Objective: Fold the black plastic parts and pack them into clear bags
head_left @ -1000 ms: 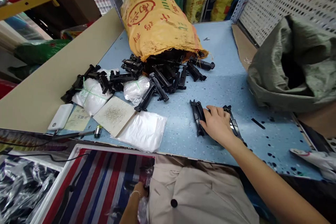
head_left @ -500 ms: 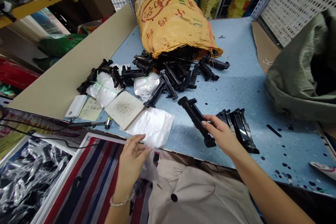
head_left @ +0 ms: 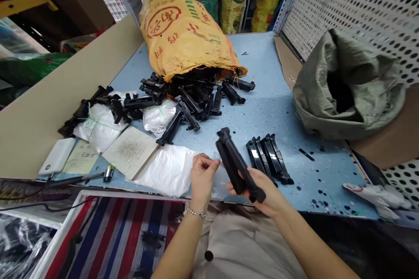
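My right hand (head_left: 262, 187) is closed around a long black plastic part (head_left: 240, 163), held tilted above the table's front edge. I cannot tell whether it is one piece or two pressed together. Just left of it, my left hand (head_left: 202, 178) pinches a clear plastic bag (head_left: 221, 183), which hangs between the two hands and is hard to make out. To the right of my right hand, several similar black parts (head_left: 270, 159) lie side by side on the blue table. A stack of clear bags (head_left: 168, 170) lies left of my left hand.
A yellow woven sack (head_left: 193, 39) spills several black parts (head_left: 196, 100) onto the table. A square board (head_left: 131, 150), tied plastic bundles (head_left: 98, 124) and a white device (head_left: 57, 155) lie left. A green sack (head_left: 347, 91) stands right. Below is a striped-lined bin (head_left: 114, 235).
My left hand has risen from below the table edge and moved right, close to the black part. The right hand has turned the part and brought it nearer. The view has swung right.
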{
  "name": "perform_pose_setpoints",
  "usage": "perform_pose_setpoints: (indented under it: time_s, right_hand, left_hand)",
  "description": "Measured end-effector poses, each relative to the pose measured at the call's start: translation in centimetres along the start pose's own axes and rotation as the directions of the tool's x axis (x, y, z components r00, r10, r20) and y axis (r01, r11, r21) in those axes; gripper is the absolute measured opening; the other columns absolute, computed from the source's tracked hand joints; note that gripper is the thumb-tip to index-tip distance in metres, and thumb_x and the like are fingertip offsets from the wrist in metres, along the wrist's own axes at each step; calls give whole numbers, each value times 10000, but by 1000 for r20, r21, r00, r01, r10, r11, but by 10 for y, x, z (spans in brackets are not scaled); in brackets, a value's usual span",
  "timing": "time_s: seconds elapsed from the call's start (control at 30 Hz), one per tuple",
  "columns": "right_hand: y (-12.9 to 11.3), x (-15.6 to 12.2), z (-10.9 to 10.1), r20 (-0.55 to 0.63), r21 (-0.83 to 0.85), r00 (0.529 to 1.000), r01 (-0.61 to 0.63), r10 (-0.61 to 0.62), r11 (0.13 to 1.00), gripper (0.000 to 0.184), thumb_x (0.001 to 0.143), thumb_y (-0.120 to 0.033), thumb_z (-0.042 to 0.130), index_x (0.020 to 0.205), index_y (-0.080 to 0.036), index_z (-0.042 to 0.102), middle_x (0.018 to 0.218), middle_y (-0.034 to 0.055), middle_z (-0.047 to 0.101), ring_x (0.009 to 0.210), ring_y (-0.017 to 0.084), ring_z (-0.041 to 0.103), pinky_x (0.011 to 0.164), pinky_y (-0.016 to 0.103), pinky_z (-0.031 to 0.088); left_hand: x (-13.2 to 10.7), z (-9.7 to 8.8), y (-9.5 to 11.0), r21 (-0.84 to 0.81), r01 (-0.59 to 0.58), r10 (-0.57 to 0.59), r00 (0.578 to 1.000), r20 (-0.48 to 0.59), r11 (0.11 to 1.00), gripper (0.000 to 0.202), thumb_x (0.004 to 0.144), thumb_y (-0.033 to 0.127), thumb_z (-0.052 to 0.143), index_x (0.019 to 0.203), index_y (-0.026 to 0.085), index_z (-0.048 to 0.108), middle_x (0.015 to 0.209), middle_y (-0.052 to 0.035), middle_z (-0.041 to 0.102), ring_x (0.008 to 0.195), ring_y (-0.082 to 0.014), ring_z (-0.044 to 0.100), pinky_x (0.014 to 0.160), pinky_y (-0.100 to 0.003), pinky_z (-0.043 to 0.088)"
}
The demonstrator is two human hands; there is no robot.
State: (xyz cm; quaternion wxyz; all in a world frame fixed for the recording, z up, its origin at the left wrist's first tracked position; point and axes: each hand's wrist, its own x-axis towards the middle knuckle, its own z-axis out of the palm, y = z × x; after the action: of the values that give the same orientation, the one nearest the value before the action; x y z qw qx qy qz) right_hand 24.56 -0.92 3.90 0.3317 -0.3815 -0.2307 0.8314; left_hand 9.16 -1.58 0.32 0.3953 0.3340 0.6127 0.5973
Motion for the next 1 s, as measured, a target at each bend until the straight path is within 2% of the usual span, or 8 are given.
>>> perform_pose_setpoints:
  time_s: [0.17,0.27,0.33,0.43,0.6,0.77,0.93,1.0]
  right_hand:
    - [-5,6,-8,-46,54,995,88,-85,995,214,788,-346,713,858,-146,682,729,63,701,668,167,671,610,260,545]
    - [-18,12,-19,-57,95,988,147,-142,985,198,769,-314,724,878,-153,685,744,54,688,703,173,659,625,274,550]
    - [-26,14,-26,-52,86,985,167,-162,982,196,752,-296,736,884,-159,686,774,50,684,717,176,656,628,282,555]
    - [-33,9,-30,-94,46,980,178,-173,983,224,752,-306,738,921,-166,689,859,59,693,734,176,662,649,288,567]
    - [-19,-36,-16,25,154,999,-35,32,987,309,849,-448,619,986,-182,696,885,76,707,611,134,639,501,225,520]
    - [12,-65,-10,268,231,896,-416,353,879,408,822,-500,641,903,-104,697,529,-13,540,359,14,385,329,96,293]
    - [15,-45,-30,-4,214,983,-180,185,960,322,836,-425,653,878,-106,678,546,-54,467,363,-11,188,310,100,189]
    - [14,-33,-37,-142,30,986,-85,88,996,357,844,-481,614,840,-127,660,551,-35,499,359,11,218,308,144,183]
  left_hand:
    - [-1,-4,0,-130,103,-91,991,95,986,266,779,329,658,687,188,452,700,45,448,581,-82,427,584,-213,382]
    - [0,-18,4,110,-155,135,976,171,982,123,801,222,620,756,188,511,858,-15,551,715,-116,528,658,-237,446]
    - [2,-27,4,338,-413,292,888,356,846,111,820,110,526,822,193,600,1045,-70,585,869,-157,565,764,-291,480]
    - [8,-30,-1,486,-632,329,752,571,604,398,813,-5,390,998,217,663,1141,-98,599,981,-198,576,853,-364,502]
    - [12,-9,-5,533,-567,307,810,500,629,398,877,102,451,1248,197,560,1223,-133,553,1102,-230,578,950,-402,493]
    - [13,6,-6,346,-460,252,826,504,817,490,829,152,576,1307,235,506,1276,-118,495,956,-169,623,899,-342,521]
    - [10,-3,-2,411,-440,187,830,526,798,592,844,120,512,1407,238,373,1372,-160,416,742,-109,619,758,-312,563]
    - [1,-3,2,455,-527,185,775,604,718,656,856,98,457,1466,240,261,1450,-190,342,863,-160,649,803,-343,561]
